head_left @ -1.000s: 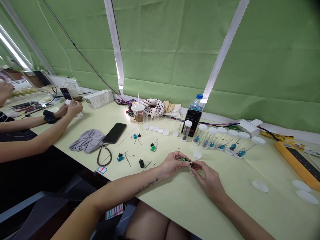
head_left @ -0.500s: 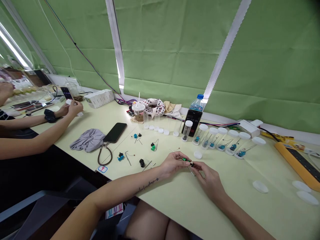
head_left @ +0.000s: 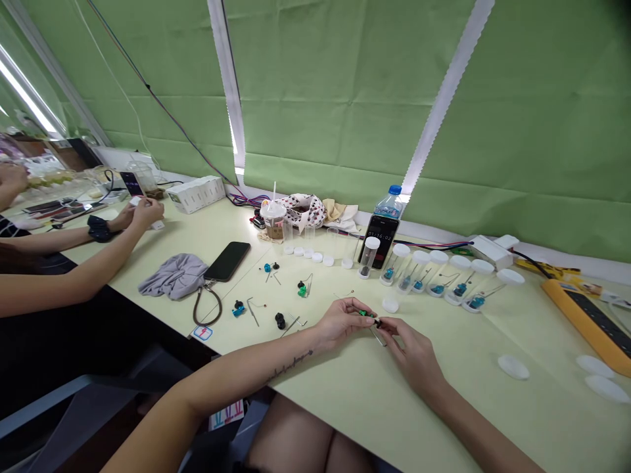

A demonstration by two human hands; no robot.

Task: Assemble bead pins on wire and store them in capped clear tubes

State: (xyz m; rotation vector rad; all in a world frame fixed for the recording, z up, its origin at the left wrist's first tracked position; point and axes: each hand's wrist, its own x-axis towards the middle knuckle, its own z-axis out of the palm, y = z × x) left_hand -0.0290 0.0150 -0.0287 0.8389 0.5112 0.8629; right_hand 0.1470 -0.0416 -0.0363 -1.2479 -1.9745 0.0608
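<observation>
Pinched between the fingers of my left hand [head_left: 346, 323] is a small green part [head_left: 363, 314]. My right hand [head_left: 405, 345] grips the black end [head_left: 377, 323] of that piece, and the fingertips of both hands nearly meet. A thin metal rod [head_left: 378, 337] lies below the fingers. To the left on the table are a green-and-black part [head_left: 302, 289], a black part [head_left: 280, 320], two blue-and-black parts [head_left: 238, 308] and bent metal keys [head_left: 253, 311]. Beyond my hands stand capped clear tubes [head_left: 369, 257], several holding blue parts.
A white cap [head_left: 390, 305] lies near my fingers. Clear discs [head_left: 513, 367] and an orange power strip [head_left: 591, 322] are at the right. Left are a phone [head_left: 227, 261], a grey scrunchie [head_left: 175, 276] and a co-worker's hands [head_left: 146, 211]. Another phone [head_left: 380, 238] leans against a bottle [head_left: 390, 202].
</observation>
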